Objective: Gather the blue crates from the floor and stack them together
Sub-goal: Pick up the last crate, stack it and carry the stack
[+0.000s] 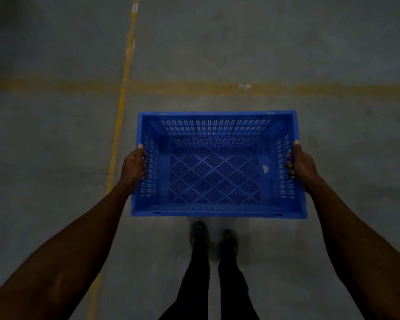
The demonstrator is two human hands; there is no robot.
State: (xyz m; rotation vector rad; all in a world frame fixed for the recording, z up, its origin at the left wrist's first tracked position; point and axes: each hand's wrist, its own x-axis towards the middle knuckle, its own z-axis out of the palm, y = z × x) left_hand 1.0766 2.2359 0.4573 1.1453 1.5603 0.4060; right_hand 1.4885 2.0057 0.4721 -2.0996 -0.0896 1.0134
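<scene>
Our left hand [134, 163] curls its fingers over the left short wall of a rectangular blue plastic crate [217, 209] with slotted sides and a lattice bottom, and our right hand [300, 166] grips the opposite short wall the same way. We hold the crate level and open side up, in front of us, above the grey concrete floor [286, 42]. Our dark shoes [214, 239] stand just below its near rim. Worn yellow painted lines [123, 88] cross the floor beyond and to the left.
</scene>
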